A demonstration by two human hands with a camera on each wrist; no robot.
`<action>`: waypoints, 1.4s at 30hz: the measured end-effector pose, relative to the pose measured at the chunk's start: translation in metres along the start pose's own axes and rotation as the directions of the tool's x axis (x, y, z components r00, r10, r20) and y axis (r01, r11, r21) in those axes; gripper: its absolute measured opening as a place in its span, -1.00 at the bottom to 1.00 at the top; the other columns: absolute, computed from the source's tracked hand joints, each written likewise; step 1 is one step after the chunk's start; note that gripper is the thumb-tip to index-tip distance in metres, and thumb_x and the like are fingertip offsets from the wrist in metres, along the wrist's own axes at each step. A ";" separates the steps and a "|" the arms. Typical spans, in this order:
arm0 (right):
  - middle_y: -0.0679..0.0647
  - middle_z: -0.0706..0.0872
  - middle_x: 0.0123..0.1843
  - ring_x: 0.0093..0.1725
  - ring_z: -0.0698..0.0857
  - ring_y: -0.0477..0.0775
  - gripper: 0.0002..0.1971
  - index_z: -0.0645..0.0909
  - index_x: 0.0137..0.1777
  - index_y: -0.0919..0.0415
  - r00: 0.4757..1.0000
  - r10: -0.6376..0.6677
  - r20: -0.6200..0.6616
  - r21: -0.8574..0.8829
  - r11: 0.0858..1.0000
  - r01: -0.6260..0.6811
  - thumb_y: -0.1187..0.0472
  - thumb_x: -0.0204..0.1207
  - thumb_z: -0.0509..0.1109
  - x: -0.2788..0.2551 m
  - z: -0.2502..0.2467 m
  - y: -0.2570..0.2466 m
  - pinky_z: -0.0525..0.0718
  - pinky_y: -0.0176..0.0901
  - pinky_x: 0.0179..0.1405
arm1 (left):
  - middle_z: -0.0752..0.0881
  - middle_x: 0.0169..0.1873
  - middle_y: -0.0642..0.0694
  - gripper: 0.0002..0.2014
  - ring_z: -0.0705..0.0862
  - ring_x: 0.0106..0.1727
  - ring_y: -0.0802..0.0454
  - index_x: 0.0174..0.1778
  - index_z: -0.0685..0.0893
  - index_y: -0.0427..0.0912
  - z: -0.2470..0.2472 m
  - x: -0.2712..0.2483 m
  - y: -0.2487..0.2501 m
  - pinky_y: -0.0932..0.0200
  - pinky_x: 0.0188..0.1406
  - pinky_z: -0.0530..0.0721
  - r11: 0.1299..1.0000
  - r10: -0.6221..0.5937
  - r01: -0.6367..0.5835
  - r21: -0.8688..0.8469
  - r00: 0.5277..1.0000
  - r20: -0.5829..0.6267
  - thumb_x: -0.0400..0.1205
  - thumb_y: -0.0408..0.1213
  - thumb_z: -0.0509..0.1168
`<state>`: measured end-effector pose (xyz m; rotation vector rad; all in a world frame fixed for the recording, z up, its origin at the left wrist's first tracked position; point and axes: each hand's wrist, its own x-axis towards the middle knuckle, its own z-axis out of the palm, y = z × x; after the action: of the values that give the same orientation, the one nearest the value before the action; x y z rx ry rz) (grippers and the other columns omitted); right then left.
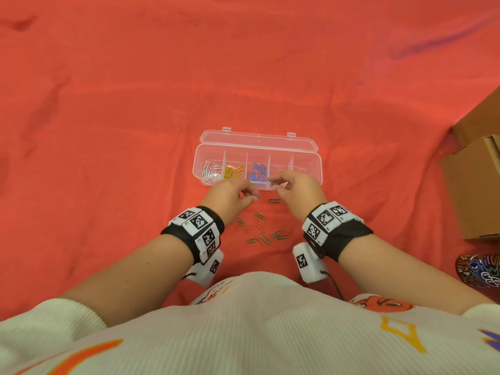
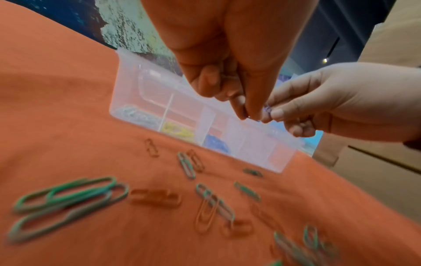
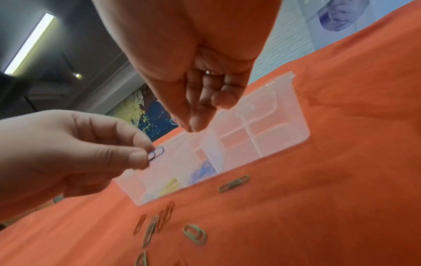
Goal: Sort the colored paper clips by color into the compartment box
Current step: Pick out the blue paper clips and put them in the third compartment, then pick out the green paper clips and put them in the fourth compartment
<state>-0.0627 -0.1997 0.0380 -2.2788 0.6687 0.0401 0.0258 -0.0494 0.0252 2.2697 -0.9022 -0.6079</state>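
A clear compartment box [image 1: 318, 161] lies open on the red cloth, with white, yellow and blue clips in its three left cells. Its two right cells look empty. Both hands hover at the box's near wall. My left hand [image 1: 253, 196] pinches a purple paper clip [image 3: 156, 153] between thumb and forefinger. My right hand [image 1: 272, 185] is a little to its right, fingertips together on a small purple clip [image 2: 267, 109]. Loose green clips [image 1: 278, 235] and red clips [image 1: 261, 228] lie scattered on the cloth between my wrists.
Two brown cardboard boxes [image 1: 476, 185] stand at the right edge of the cloth. A dark patterned object [image 1: 479, 270] sits below them. Wide bare red cloth [image 1: 135, 117] stretches left of and beyond the compartment box.
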 end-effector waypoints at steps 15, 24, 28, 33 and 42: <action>0.15 0.82 0.02 0.04 0.74 0.18 -0.74 0.71 0.19 0.10 0.996 0.070 0.058 -0.143 0.988 -0.061 0.12 0.53 0.35 0.032 0.001 -0.026 0.69 0.02 0.10 | 0.79 0.07 -0.07 -0.76 0.70 0.11 -0.09 0.09 0.74 -0.06 -0.018 0.037 0.021 0.11 0.02 0.60 0.989 -0.136 0.140 0.055 0.987 -0.081 0.56 -0.30 0.25; 0.07 0.77 -0.04 -0.22 0.55 -0.04 -0.76 0.74 0.04 0.11 1.000 0.024 -0.010 -0.022 0.999 -0.025 0.31 0.50 0.28 0.017 -0.001 -0.023 0.44 -0.28 -0.15 | 0.63 -0.09 -0.06 -0.84 0.56 -0.11 0.02 -0.05 0.74 -0.06 -0.019 0.022 0.009 0.20 -0.12 0.45 0.990 -0.140 0.137 -0.029 0.978 -0.156 0.53 -0.33 0.31; -0.02 0.68 -0.09 -0.29 0.51 -0.08 -0.79 0.74 -0.02 0.07 1.000 -0.029 0.002 -0.055 0.998 0.029 0.28 0.48 0.30 0.003 0.000 -0.019 0.50 -0.22 -0.14 | 0.56 -0.21 0.06 -0.91 0.52 -0.17 0.09 -0.15 0.72 -0.05 -0.018 0.004 0.000 0.23 -0.19 0.40 0.995 -0.099 0.101 0.005 0.979 -0.176 0.49 -0.30 0.35; 0.07 0.75 0.06 -0.09 0.63 0.02 -0.78 0.74 0.05 0.07 0.967 -0.047 0.250 -0.198 0.975 0.098 0.25 0.51 0.30 -0.015 0.010 -0.005 0.61 -0.11 0.08 | 0.60 -0.22 0.01 -0.93 0.63 -0.10 -0.03 -0.21 0.69 -0.04 -0.006 -0.017 -0.018 0.03 -0.12 0.64 0.981 -0.089 0.109 0.159 0.988 -0.124 0.49 -0.29 0.32; 0.17 0.72 0.20 0.19 0.68 0.29 -0.65 0.60 0.30 0.04 0.991 0.078 0.108 -0.540 0.842 -0.007 0.21 0.57 0.16 -0.017 0.023 0.021 0.54 0.05 0.18 | 0.58 0.08 -0.14 -0.75 0.61 0.18 -0.15 0.15 0.67 -0.01 0.005 -0.021 -0.037 -0.04 0.10 0.63 0.930 -0.212 0.190 0.315 0.977 0.038 0.57 -0.24 0.25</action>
<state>-0.0840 -0.1885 0.0113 -2.7692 0.7052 0.4455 0.0250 -0.0143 0.0002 2.6634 -0.8539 -0.6794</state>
